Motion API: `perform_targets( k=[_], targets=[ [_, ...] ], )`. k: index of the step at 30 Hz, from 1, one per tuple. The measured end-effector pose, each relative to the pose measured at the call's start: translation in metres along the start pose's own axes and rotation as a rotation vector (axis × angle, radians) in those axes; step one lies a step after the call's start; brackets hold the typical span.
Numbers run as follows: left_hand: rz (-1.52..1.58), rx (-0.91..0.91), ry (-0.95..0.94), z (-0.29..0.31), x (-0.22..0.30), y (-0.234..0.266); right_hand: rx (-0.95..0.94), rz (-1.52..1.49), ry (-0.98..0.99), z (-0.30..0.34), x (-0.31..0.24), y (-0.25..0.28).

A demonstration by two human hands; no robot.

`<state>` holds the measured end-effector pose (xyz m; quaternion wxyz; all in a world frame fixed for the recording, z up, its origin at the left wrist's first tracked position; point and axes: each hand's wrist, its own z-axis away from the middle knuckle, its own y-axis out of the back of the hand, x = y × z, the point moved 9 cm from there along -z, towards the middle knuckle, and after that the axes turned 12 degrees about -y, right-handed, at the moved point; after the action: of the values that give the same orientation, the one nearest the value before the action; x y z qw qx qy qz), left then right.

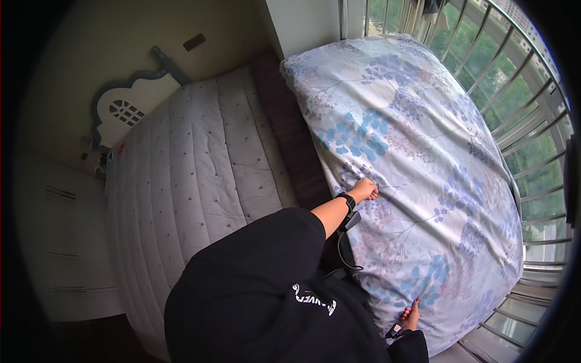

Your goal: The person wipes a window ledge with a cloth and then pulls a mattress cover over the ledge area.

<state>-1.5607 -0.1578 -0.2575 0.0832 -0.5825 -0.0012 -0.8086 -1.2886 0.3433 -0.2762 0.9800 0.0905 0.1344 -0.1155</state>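
A pale bed sheet with blue, purple and pink flowers and leaves is spread over a wide padded surface beside the window. My left hand, a dark band at its wrist, is closed in a fist on the sheet's near left part. Folds in the cloth run outward from that fist. Lower down, close to the sheet's near edge, my right hand rests with its fingers curled and the thumb pointing up. Whatever those fingers hold, if anything, cannot be made out. A small dark device sits at the right wrist.
To the left lies a bed with a grey quilted cover and a white, grey-framed headboard. A dark maroon strip runs between bed and floral sheet. Metal window bars curve along the right. A black cable hangs by my left forearm.
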Motion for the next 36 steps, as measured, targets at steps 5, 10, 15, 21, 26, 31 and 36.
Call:
perform_targets(
  k=[5, 10, 15, 21, 26, 31, 36],
  targets=[
    [-0.2, -0.088, -0.279, 0.022, 0.019, -0.015, -0.015, -0.078, -0.036, 0.019, 0.002, -0.012],
    [-0.799, -0.25, -0.202, -0.001, 0.052, -0.046, -0.217, 0.455, -0.272, 0.053, -0.018, 0.017],
    [-0.741, -0.213, -0.292, -0.066, 0.143, -0.074, 0.232, 0.581, 0.341, 0.134, -0.244, 0.135],
    [-0.559, -0.285, 0.063, -0.17, 0.134, -0.155, 0.5, 0.164, 0.897, 0.204, -0.469, 0.231],
    [-0.479, -0.199, 0.256, -0.204, 0.097, -0.173, 0.557, 0.381, 0.827, 0.14, -0.581, 0.168],
    [-0.46, -0.139, 0.407, -0.215, 0.083, -0.166, 0.423, 0.622, 0.922, 0.012, -0.671, 0.08],
    [-0.417, -0.139, 0.532, -0.222, 0.071, -0.156, 0.655, 0.97, 0.937, -0.085, -0.707, -0.013]
  ],
)
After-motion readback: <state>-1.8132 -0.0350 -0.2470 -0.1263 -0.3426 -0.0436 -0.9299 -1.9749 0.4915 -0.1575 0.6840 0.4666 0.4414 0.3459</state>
